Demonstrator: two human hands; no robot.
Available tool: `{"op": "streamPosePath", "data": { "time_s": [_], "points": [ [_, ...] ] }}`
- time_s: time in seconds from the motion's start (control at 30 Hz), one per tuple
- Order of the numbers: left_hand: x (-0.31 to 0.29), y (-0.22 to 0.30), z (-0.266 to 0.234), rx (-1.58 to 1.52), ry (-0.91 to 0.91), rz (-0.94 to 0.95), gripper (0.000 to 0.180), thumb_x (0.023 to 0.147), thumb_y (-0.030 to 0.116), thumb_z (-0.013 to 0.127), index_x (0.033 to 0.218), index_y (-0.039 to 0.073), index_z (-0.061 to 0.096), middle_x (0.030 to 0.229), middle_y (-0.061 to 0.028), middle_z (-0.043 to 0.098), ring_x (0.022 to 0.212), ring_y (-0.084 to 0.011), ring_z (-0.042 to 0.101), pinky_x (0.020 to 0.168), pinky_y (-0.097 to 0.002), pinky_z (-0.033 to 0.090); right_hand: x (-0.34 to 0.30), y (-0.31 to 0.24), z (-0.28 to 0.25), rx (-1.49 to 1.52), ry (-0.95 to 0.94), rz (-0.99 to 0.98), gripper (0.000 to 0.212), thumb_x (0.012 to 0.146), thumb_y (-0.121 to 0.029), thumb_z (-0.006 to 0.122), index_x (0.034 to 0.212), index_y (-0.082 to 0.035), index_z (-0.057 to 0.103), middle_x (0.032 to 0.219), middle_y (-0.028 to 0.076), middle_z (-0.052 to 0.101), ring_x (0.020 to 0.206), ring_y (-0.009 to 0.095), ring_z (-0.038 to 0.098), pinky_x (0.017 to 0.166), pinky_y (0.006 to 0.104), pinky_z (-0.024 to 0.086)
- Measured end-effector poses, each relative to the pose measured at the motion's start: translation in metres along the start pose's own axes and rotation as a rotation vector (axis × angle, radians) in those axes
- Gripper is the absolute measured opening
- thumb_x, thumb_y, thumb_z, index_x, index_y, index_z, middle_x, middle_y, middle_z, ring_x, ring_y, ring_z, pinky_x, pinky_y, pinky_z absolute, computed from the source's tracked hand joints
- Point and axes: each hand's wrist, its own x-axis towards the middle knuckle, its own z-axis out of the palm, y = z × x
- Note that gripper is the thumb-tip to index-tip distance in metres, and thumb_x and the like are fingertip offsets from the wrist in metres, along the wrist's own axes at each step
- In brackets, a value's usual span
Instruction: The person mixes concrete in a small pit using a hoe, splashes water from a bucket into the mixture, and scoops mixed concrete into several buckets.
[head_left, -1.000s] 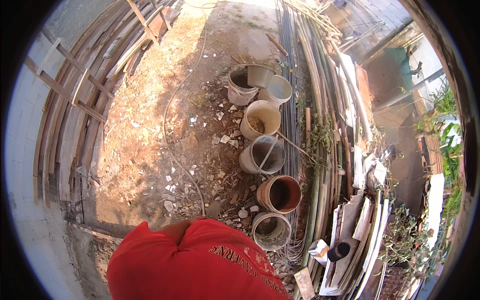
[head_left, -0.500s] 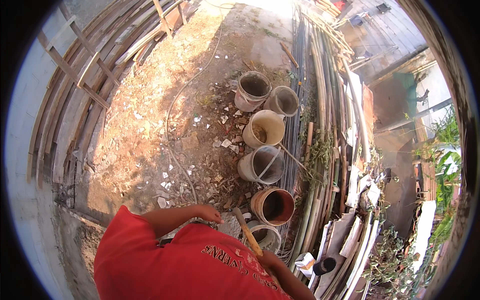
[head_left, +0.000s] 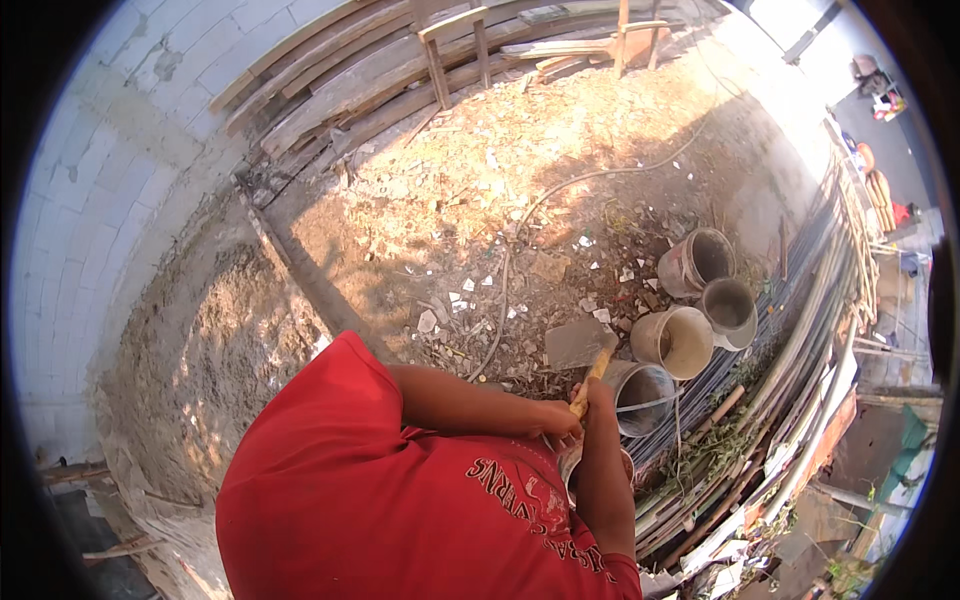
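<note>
A hoe (head_left: pixel 603 359) with a yellowish wooden handle and a broad flat grey blade (head_left: pixel 575 345) is in front of my body. My right hand (head_left: pixel 598 396) is closed around the handle. Close beside it, my left hand (head_left: pixel 561 421) is also closed at the handle's lower part, its fingers partly hidden. The blade appears over the littered dirt, left of the buckets; I cannot tell whether it touches the ground. Nearest my right hand is a grey bucket (head_left: pixel 640 388) with its handle raised across the mouth. Another bucket is partly hidden behind my right arm.
More buckets (head_left: pixel 672 341) stand in a curved row to the right, beside metal rods and bamboo poles (head_left: pixel 820 350). A hose (head_left: pixel 507 265) crosses the dirt. Planks (head_left: pixel 350 90) lie along the block wall (head_left: pixel 130 190). A mound of sandy material (head_left: pixel 210 330) is at left.
My view has turned left, so the buckets appear farther right. The hoe has swung forward, and my left hand has come from open air onto its handle beside my right hand.
</note>
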Motion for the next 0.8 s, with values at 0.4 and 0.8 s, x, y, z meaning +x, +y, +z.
{"op": "streamPosePath", "data": {
  "time_s": [0.4,0.8],
  "points": [
    [0.099,-0.121,-0.071,-0.804,0.337,0.504,0.014,0.083,0.017,0.067,0.076,0.01,0.058,0.059,0.0014,0.052,0.046,-0.01,0.047,0.04,-0.026,0.037,0.053,0.013,-0.08,-1.454,-0.64,-0.339,0.044,0.098,-0.044,0.051,0.113,-0.003,0.06,0.106,0.012,0.065,0.092,0.027,0.065,0.078,0.0374,0.05],
    [0.038,-0.185,-0.005,-1.849,0.872,0.582,0.026,0.086,0.017,0.064,0.066,0.013,0.047,0.058,0.0018,0.042,0.048,-0.0093,0.036,0.042,-0.0263,0.028,0.034,-0.099,-0.16,-2.038,-0.677,-0.148,0.058,0.097,-0.05,0.05,0.127,-0.003,0.062,0.127,0.018,0.063,0.121,0.034,0.057,0.101,0.044,0.043]
  ]
}}
